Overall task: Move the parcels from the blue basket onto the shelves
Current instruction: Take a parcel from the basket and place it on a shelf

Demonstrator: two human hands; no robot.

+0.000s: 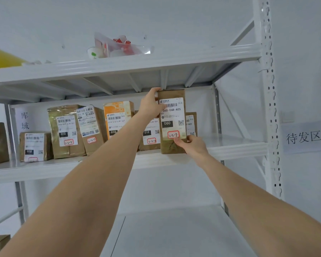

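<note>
Shelving step | parcel [171, 115] upright at shelf [230, 147] front, gripped at top by left hand [150, 106], at base by right hand [191, 145] | next, likely: nudging back, letting go.

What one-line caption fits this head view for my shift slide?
Left hand at its top, right hand at its base, a person holds the brown parcel upright at the middle shelf.

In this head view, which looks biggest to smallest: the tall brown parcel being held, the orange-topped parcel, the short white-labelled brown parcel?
1. Tall brown paper parcel marked 060, though it sits nearest.
2. Orange-topped cardboard parcel, partly hidden by the left arm.
3. Short brown white-labelled parcel.
</note>
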